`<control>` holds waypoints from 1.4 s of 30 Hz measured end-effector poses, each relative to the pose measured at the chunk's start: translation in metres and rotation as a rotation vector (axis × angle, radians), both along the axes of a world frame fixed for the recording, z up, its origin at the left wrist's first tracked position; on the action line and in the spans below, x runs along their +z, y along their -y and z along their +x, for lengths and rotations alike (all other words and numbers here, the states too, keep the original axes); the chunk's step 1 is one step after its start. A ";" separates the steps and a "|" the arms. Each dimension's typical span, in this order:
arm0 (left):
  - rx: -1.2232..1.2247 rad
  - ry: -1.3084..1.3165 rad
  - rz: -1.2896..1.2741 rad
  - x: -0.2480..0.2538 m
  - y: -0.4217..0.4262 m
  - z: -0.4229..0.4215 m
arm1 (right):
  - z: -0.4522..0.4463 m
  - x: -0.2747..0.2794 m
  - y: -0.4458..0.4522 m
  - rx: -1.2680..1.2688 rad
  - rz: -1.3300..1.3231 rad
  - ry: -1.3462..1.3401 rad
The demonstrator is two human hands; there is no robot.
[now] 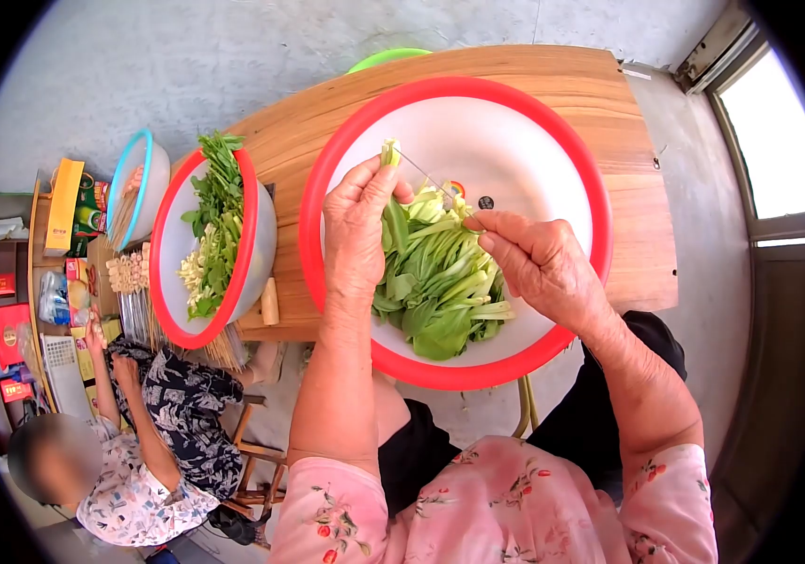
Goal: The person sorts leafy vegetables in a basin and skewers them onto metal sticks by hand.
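Observation:
A large white basin with a red rim (596, 188) stands in front of me on the table. Inside it lies a pile of leafy greens (445, 282) that look like bok choy, their pale stems pointing various ways. Over the basin, my left hand (357, 211) is closed around a bok choy (389, 154), its cut stem end sticking up past the fingers. My right hand (542, 261) pinches a thin skewer (431, 179) slanting up to the left. The skewer's far tip reaches the stem end; whether it has pierced it I cannot tell.
On the wooden table (642, 226), a second red-rimmed basin (254, 211) to the left holds greens. Beyond it are a blue-rimmed basin (156, 169) and skewered food (130, 273). Another person (153, 489) sits at lower left. A shelf (36, 310) stands behind.

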State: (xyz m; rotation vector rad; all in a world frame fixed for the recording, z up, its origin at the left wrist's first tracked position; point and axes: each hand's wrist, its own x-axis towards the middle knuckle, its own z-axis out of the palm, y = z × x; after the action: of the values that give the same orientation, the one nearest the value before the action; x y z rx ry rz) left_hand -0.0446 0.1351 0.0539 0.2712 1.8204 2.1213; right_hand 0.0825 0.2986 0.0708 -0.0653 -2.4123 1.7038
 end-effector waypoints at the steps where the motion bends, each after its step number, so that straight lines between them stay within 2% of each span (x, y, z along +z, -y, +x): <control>1: 0.001 0.000 0.000 0.001 0.000 0.000 | 0.000 -0.001 0.000 0.007 -0.001 -0.025; 4: 0.046 0.003 0.006 0.003 0.000 0.001 | 0.001 0.006 -0.001 0.005 -0.037 0.055; 7: 0.036 0.023 0.006 0.004 -0.001 0.002 | 0.001 0.001 -0.001 0.011 -0.002 0.000; 13: 0.030 -0.054 -0.059 0.006 -0.003 0.004 | 0.001 0.008 -0.003 0.012 0.024 0.078; 19: 0.023 -0.153 -0.125 0.004 -0.003 0.003 | 0.001 0.001 -0.003 0.033 -0.009 0.027; 24: 0.038 -0.383 -0.383 0.002 0.000 0.002 | 0.002 0.004 -0.006 0.054 -0.033 0.088; 27: 0.066 -0.449 -0.444 0.002 -0.001 0.003 | 0.002 0.004 -0.006 0.064 -0.071 0.140; 30: 0.059 -0.544 -0.480 -0.002 -0.002 0.003 | 0.002 0.006 -0.005 0.058 -0.113 0.176; 37: 0.058 -0.567 -0.485 -0.001 -0.008 0.010 | 0.001 0.004 -0.001 0.010 -0.095 0.155; 39: -0.011 -0.851 -0.578 -0.010 -0.011 0.012 | -0.003 0.008 -0.002 -0.023 -0.100 0.166; 41: -0.020 -0.831 -0.570 -0.006 -0.012 0.017 | -0.004 0.008 -0.003 -0.058 -0.107 0.179; 42: -0.078 -0.721 -0.545 -0.002 -0.011 0.018 | -0.005 0.007 -0.003 -0.059 -0.101 0.158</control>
State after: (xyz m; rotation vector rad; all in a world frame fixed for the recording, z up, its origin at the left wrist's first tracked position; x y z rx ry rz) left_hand -0.0262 0.1466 0.0521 1.0365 2.6256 1.4700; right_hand 0.0780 0.3013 0.0779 -0.2924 -2.4040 1.8571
